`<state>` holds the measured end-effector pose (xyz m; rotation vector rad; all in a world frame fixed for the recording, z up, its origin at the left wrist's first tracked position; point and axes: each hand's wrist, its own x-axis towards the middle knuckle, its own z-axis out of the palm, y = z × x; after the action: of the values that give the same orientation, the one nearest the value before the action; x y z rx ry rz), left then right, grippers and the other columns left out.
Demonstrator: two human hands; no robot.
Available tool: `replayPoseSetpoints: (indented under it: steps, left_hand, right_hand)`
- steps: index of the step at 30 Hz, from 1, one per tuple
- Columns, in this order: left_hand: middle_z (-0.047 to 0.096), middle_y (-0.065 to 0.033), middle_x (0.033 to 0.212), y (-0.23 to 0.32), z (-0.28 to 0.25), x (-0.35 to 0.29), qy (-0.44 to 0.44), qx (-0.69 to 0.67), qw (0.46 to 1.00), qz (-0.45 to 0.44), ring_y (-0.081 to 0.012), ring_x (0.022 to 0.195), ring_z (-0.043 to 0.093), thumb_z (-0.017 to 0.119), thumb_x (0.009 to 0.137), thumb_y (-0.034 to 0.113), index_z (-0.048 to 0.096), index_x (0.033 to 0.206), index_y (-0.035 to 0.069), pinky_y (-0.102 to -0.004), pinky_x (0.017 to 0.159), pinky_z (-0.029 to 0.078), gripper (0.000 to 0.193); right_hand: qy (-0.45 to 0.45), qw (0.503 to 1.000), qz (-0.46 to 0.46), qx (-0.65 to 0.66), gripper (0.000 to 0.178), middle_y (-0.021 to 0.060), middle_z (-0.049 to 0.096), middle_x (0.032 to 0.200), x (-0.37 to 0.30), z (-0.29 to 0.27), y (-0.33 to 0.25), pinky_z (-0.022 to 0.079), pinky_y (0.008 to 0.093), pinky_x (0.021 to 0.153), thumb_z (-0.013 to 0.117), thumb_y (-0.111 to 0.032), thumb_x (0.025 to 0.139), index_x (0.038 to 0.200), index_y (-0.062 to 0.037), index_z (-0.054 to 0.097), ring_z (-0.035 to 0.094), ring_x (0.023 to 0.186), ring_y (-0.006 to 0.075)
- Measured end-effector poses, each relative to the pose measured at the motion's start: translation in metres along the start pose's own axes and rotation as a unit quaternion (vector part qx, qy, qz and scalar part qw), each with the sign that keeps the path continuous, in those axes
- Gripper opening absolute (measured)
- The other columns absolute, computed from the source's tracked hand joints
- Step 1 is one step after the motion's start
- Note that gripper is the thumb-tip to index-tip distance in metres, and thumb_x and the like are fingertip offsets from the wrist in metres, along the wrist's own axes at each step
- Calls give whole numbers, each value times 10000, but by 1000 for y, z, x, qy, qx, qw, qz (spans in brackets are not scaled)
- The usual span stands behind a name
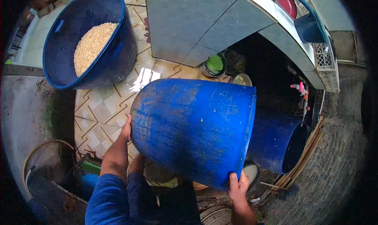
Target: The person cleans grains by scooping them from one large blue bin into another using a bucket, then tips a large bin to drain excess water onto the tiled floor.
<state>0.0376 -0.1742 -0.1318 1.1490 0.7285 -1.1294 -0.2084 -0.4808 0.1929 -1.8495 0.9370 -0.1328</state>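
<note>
A large scuffed blue plastic barrel lies tilted on its side in front of me, its rim toward the right. My left hand presses against its closed end, with most of the fingers out of sight. At the rim's lower corner, my right hand grips the edge, thumb on the outer wall. The inside of this barrel is turned away from me. Up at the far left stands another blue barrel, open at the top, holding pale yellow grains.
Behind the rim sits a third blue barrel near a tap. A tiled counter bears a bucket. Beneath it are a green bowl and a metal pot. Wooden strips edge the right; a round container stands left.
</note>
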Motion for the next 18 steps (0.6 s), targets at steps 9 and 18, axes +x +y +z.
replayPoseSetpoints:
  steps: [9,18]
  left_hand:
    - [500,-144,1291,-32,-32,9,-70,-134,988,-36,-299,1167,487,388,864,640,430,1315,41,-432,1004,364,752]
    - [440,-145,1340,21,-32,-40,-62,-47,996,43,-323,1203,434,363,855,664,347,1372,80,-489,1016,327,779]
  right_hand:
    - [27,999,38,12,248,49,645,793,-14,5,-9,475,267,640,660,-120,825,1017,25,596,569,709,94]
    - [54,998,23,-21,267,91,650,703,0,7,-19,482,296,550,680,-211,820,981,-7,621,607,592,111]
